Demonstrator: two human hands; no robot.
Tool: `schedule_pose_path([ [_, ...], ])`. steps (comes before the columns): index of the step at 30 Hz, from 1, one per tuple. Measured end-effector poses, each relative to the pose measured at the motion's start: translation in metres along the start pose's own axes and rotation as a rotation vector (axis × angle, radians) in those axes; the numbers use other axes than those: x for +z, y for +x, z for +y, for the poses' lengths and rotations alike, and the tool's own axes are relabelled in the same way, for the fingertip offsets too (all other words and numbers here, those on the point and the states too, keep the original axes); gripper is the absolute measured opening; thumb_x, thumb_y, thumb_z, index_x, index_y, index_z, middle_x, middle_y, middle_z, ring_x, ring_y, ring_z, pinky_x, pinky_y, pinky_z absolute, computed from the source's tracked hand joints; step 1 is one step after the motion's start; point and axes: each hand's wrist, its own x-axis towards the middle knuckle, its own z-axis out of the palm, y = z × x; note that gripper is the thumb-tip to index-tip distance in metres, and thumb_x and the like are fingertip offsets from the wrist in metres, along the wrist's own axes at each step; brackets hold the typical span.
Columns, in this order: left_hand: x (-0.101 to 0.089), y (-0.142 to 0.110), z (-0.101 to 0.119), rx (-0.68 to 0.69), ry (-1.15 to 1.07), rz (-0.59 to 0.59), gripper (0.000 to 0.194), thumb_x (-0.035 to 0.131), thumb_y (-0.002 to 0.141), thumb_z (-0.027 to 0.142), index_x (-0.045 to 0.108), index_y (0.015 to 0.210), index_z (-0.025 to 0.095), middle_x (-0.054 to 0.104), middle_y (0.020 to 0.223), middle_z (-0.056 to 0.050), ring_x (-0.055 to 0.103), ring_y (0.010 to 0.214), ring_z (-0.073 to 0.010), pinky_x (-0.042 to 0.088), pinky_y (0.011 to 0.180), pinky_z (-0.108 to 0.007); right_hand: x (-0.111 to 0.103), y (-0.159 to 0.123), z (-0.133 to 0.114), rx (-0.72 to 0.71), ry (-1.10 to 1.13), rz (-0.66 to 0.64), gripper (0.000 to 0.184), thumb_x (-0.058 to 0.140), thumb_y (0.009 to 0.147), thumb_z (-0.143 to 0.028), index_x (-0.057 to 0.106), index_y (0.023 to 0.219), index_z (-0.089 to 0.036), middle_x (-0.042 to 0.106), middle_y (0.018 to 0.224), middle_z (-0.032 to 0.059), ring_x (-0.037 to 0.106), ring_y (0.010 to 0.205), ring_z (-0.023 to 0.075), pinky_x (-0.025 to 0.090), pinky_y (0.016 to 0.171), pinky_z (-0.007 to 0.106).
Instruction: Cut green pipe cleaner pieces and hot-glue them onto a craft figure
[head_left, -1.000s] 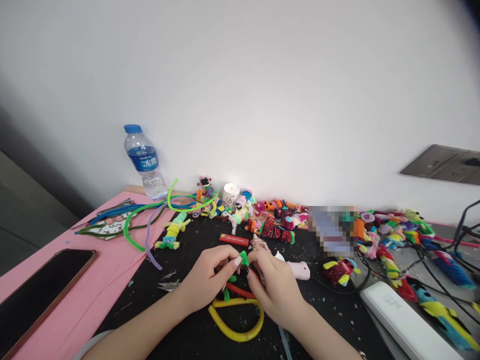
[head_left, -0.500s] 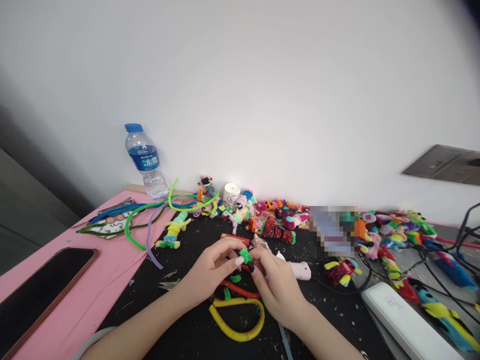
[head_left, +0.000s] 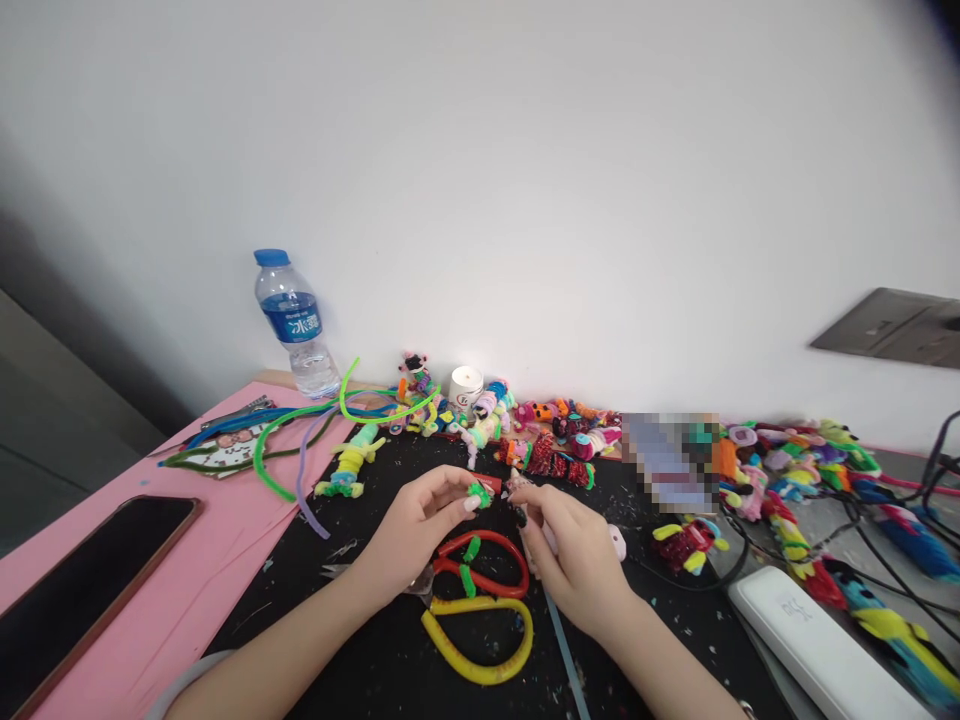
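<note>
My left hand (head_left: 424, 525) pinches a small green pipe-cleaner piece (head_left: 480, 494) between thumb and fingertips. A short gap to its right, my right hand (head_left: 574, 550) is closed in a pinch on a small black piece (head_left: 520, 516), whose exact kind I cannot make out. Below and between the hands lie scissors (head_left: 480, 676) with one red and one yellow handle loop. Two short green pipe-cleaner bits (head_left: 470, 549) rest at the red loop. Behind my right hand, a pale pink tool handle (head_left: 618, 543) is mostly hidden.
Pipe-cleaner dolls (head_left: 551, 462) line the wall, with more piled at right. Loose pipe cleaners (head_left: 277, 470) lie at left near a water bottle (head_left: 292, 320) and a phone (head_left: 97, 590). A white power bank (head_left: 817, 640) and black cables (head_left: 855, 530) occupy the right.
My hands have moved apart, the green piece staying in the left and the black piece in the right. More of the scissors and the green bits now shows between them.
</note>
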Motion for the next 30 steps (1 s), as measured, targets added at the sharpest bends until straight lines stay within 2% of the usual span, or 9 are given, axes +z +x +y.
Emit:
schedule_pose_path([
  [4,-0.002,0.003,-0.002,-0.031,-0.054,0.081,0.013,0.058,0.081,0.024,0.056,0.092,0.018,0.059,0.087,-0.001,0.059,0.085,-0.0166,0.05,0.08,-0.031,-0.01,-0.007,0.013,0.01,-0.064,-0.034,0.029,0.041,0.081,-0.011,0.045,0.109,-0.019,0.057,0.095,0.0063,0.052,0.086,0.0212,0.04,0.076,0.034],
  [9,-0.003,0.005,-0.004,-0.036,-0.108,0.097,0.014,0.057,0.082,0.027,0.055,0.093,0.019,0.059,0.088,-0.001,0.062,0.084,-0.0166,0.051,0.079,-0.032,-0.02,-0.02,0.02,0.065,-0.149,-0.129,0.052,0.044,0.067,-0.004,0.041,0.117,-0.018,0.047,0.118,0.0095,0.041,0.109,0.0252,0.032,0.09,0.04],
  [13,-0.004,0.005,-0.005,-0.038,-0.125,0.111,0.015,0.057,0.081,0.028,0.056,0.094,0.019,0.058,0.086,0.0,0.061,0.083,-0.0158,0.051,0.079,-0.031,-0.022,-0.025,0.022,0.132,-0.231,-0.161,0.058,0.047,0.062,-0.007,0.041,0.118,-0.019,0.044,0.123,0.0102,0.036,0.116,0.0272,0.03,0.091,0.042],
  [18,-0.003,0.005,-0.003,-0.063,-0.122,0.124,0.018,0.059,0.08,0.029,0.057,0.094,0.019,0.058,0.088,-0.001,0.062,0.082,-0.0161,0.051,0.076,-0.029,-0.02,-0.024,0.023,0.193,-0.221,-0.174,0.041,0.048,0.061,-0.009,0.048,0.101,-0.021,0.053,0.104,0.0079,0.048,0.098,0.0261,0.036,0.08,0.039],
  [23,-0.002,0.005,-0.002,-0.071,-0.134,0.145,0.019,0.061,0.078,0.03,0.057,0.094,0.019,0.057,0.083,0.001,0.06,0.076,-0.0133,0.051,0.073,-0.028,-0.021,-0.025,0.024,0.203,-0.137,-0.158,0.035,0.051,0.061,-0.007,0.049,0.094,-0.021,0.056,0.092,0.0042,0.052,0.082,0.0217,0.038,0.075,0.035],
  [27,-0.002,0.005,-0.001,-0.093,-0.162,0.146,0.02,0.062,0.078,0.029,0.058,0.095,0.019,0.057,0.08,0.001,0.057,0.072,-0.0111,0.049,0.071,-0.025,-0.024,-0.023,0.024,0.212,0.054,-0.117,0.031,0.051,0.066,-0.009,0.05,0.095,-0.02,0.056,0.088,0.003,0.052,0.074,0.0181,0.041,0.066,0.028],
  [30,-0.002,0.004,-0.002,-0.099,-0.182,0.097,0.02,0.061,0.079,0.029,0.058,0.096,0.018,0.057,0.076,0.002,0.055,0.068,-0.0096,0.048,0.068,-0.023,-0.026,-0.021,0.021,0.205,0.209,-0.089,0.019,0.049,0.071,-0.01,0.053,0.087,-0.019,0.056,0.079,0.0009,0.052,0.068,0.015,0.04,0.06,0.024],
])
